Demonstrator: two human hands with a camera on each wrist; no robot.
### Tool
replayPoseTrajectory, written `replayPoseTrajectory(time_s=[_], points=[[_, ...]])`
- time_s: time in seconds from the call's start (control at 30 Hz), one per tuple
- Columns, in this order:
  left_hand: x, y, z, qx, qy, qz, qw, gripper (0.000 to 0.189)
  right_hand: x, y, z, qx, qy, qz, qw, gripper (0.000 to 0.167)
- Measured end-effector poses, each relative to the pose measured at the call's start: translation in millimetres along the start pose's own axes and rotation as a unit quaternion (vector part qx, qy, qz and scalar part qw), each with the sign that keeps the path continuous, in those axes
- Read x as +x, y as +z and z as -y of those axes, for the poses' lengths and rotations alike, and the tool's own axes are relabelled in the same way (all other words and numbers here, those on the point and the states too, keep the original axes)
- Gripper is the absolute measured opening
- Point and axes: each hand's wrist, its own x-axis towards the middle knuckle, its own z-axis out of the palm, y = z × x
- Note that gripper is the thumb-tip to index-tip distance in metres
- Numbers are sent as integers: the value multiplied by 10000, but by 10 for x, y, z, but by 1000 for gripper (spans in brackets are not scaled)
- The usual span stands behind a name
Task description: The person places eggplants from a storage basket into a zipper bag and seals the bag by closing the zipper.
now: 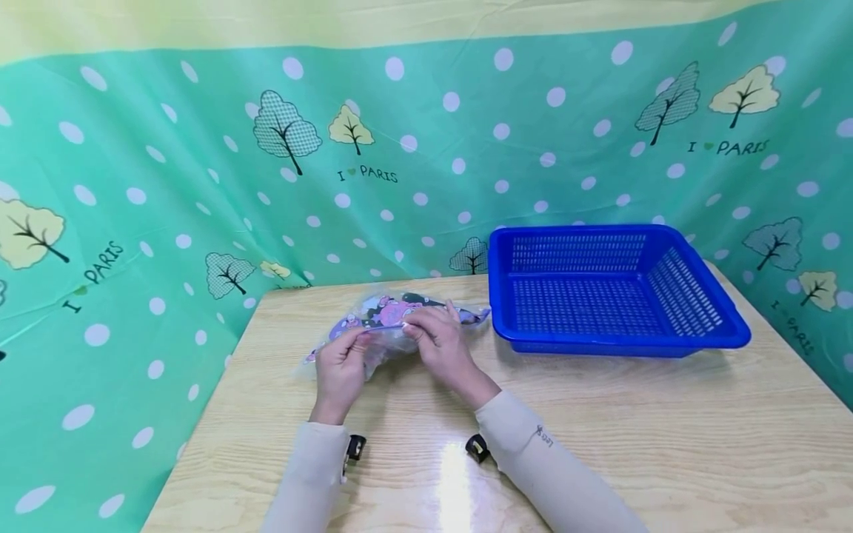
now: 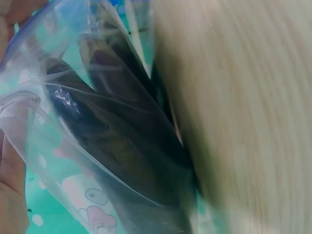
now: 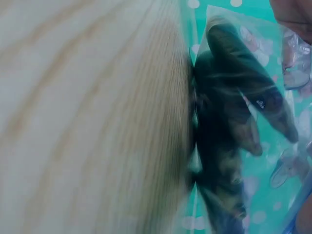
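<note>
A clear plastic zip bag (image 1: 389,311) with a pink and purple cartoon print lies on the table, its blue-edged mouth toward me. My left hand (image 1: 341,370) pinches the left part of that edge between thumb and fingers. Farther right along the same edge, my right hand (image 1: 440,344) pinches it too. Inside the bag, several long, dark, tapered things (image 2: 126,146) show through the plastic in the left wrist view. The right wrist view shows these dark things (image 3: 226,97) lying close against one another; their kind is unclear.
To the right of the bag stands a blue perforated plastic basket (image 1: 620,340), with the bag's right corner close to its rim. A green dotted curtain (image 1: 433,178) hangs behind and to the left of the wooden table (image 1: 600,437). Small black devices (image 1: 476,448) sit at my wrists.
</note>
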Motion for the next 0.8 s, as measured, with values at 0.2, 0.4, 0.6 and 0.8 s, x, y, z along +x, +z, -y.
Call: replayPoseTrajectory(time_s=[0.2, 0.4, 0.6, 0.8], points=[[96, -144, -287, -138, -80, -159, 9997, 10, 6, -25, -63, -227, -36, -279, 9993, 4], [93, -250, -72, -192, -256, -370, 9988, 14, 14, -48, -121, -366, -16, -285, 9989, 5], [118, -334, 73, -180, -320, -544, 9978, 14, 38, -63, -118, -536, -183, -361, 9977, 7], [145, -407, 105, -129, -326, -697, 9969, 15, 56, -114, -123, -716, -332, -370, 9962, 5]])
